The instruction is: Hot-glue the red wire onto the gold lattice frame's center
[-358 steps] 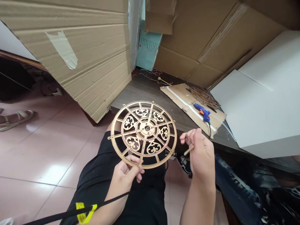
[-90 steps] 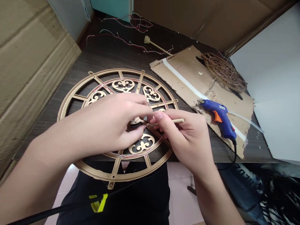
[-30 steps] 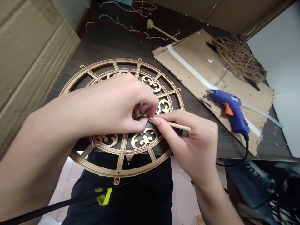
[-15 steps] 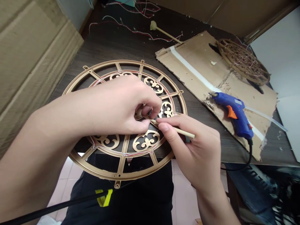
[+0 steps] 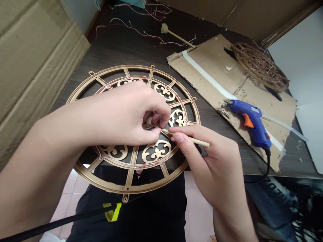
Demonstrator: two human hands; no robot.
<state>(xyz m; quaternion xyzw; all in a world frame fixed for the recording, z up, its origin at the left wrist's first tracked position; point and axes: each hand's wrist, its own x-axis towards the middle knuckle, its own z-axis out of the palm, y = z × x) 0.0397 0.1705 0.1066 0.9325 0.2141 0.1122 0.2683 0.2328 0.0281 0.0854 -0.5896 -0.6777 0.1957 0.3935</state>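
Note:
A gold-coloured round openwork frame point(image 5: 151, 187) with spokes and scrolled ornaments lies on the dark table, its near part jutting past the edge. Thin red and white wires point(image 5: 146, 165) run along its inner ring. Over the frame's middle, my left hand point(image 5: 136, 112) is closed, thumb and fingers pinched together; whatever lies between them is hidden. My right hand point(image 5: 214, 158) grips a thin pale wooden stick point(image 5: 200, 142) like a pencil. The stick's tip meets the left fingertips above a spoke.
A blue glue gun point(image 5: 249, 117) rests on a cardboard sheet point(image 5: 209, 64), beside a second, browner round frame point(image 5: 262, 67). A stick with a lumpy end point(image 5: 176, 34) and loose wires point(image 5: 136, 28) lie at the back. Cardboard point(image 5: 37, 60) stands at left; a black cable point(image 5: 70, 220) crosses the lower left.
Both hands hold nearly the same pose over the frame's middle. The view has shifted very slightly, and the right hand has tilted a little.

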